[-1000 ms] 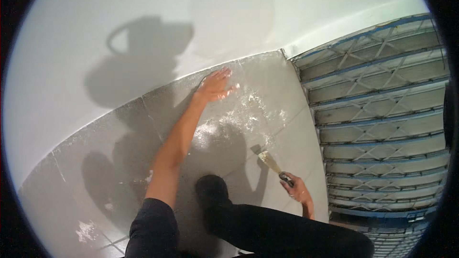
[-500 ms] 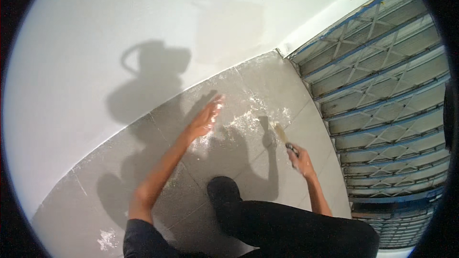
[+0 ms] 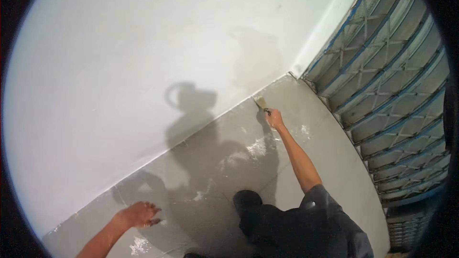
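My right hand (image 3: pixel 274 119) is closed round the dark handle of a putty knife (image 3: pixel 260 102). Its yellowish, flared blade points at the line where the white wall (image 3: pixel 119 76) meets the grey floor; whether it touches there I cannot tell. Low on the left, my left hand (image 3: pixel 139 214) hovers over the floor with its fingers apart and nothing in them. White powdery residue (image 3: pixel 257 148) lies on the floor tiles below my right hand, and another white patch (image 3: pixel 139 245) is close under my left hand.
A folding metal lattice gate (image 3: pixel 387 81) with blue edges stands along the right side. The grey tiled floor (image 3: pixel 330 162) runs up to it and to the wall. My dark shoe (image 3: pixel 247 200) rests on the floor, and my shadow falls across floor and wall.
My right hand has carried the putty knife forward and left, from the middle of the floor to the wall's base. My left hand has pulled back toward the lower left; the view has shifted.
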### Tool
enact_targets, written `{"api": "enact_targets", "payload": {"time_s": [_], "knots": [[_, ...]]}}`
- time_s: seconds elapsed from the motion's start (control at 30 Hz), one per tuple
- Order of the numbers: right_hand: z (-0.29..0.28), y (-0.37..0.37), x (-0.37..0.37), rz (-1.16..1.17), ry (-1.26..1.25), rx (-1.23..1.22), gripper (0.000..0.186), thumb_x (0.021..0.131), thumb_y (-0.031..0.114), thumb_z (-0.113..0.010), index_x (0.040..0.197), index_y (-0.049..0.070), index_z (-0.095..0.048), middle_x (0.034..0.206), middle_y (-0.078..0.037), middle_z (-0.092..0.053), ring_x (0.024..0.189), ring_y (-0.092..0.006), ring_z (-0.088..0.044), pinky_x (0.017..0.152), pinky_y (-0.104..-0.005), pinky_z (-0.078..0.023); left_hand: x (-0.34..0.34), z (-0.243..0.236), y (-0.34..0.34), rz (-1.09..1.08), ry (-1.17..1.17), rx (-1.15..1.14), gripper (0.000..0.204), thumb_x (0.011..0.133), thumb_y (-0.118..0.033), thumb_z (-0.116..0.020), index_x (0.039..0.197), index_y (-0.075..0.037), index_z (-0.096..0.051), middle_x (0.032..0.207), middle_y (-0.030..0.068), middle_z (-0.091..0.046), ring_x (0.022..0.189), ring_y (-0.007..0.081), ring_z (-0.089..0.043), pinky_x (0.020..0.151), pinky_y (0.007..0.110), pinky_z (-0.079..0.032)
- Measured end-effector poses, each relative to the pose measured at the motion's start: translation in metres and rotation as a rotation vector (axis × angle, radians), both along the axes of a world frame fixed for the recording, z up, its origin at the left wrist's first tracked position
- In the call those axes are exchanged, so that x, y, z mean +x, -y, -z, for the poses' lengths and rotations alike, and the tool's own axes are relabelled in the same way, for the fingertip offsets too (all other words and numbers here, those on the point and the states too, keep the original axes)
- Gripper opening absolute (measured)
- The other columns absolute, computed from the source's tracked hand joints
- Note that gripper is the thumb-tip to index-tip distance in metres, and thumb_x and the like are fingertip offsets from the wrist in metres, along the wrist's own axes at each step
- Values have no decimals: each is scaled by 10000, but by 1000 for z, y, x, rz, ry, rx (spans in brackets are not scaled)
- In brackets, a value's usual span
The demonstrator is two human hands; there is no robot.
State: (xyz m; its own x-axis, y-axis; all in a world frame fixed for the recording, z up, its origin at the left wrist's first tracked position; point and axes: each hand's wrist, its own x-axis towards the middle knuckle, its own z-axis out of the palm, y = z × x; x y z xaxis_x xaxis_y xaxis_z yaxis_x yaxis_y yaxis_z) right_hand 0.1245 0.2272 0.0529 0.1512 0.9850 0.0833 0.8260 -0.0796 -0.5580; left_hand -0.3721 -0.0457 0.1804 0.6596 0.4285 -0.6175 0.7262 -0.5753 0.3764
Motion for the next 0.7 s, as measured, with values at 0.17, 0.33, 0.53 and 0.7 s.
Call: {"api": "enact_targets", "payload": {"time_s": [0.17, 0.33, 0.53, 0.7], "knots": [[-35, 38, -41, -370, -104, -167, 249, 730, 181, -510, 849, -25, -583, 713, -259, -552, 651, -358, -570, 616, -419, -432, -26, -27, 62, -340, -188, -157, 491, 850, -400, -404, 1129, 0, -458, 1039, 197, -530, 961, 318, -513, 835, 383, -406], [3, 24, -40, -347, 96, -47, 242, 744, 203, -510, 762, -30, -577, 669, -262, -547, 626, -386, -560, 566, -403, -449, -24, -36, 60, -657, 281, -381, 549, 837, -424, -430, 1184, 0, -403, 1127, 194, -477, 1010, 341, -474, 868, 385, -371], [-1, 39, -40, -436, 165, -242, 317, 750, 247, -532, 704, -63, -576, 727, -272, -564, 724, -394, -566, 647, -434, -448, -22, -20, 64, -514, 215, -273, 573, 826, -411, -458, 1213, 1, -363, 1130, 207, -467, 1008, 358, -465, 868, 370, -373], [-33, 26, -50, -227, 222, -239, 300, 736, 213, -529, 759, -84, -570, 748, -274, -562, 680, -395, -564, 585, -427, -442, -25, 6, 70, -426, 152, -220, 571, 828, -393, -462, 1223, 5, -350, 1134, 214, -461, 1047, 342, -443, 892, 375, -356]]}}
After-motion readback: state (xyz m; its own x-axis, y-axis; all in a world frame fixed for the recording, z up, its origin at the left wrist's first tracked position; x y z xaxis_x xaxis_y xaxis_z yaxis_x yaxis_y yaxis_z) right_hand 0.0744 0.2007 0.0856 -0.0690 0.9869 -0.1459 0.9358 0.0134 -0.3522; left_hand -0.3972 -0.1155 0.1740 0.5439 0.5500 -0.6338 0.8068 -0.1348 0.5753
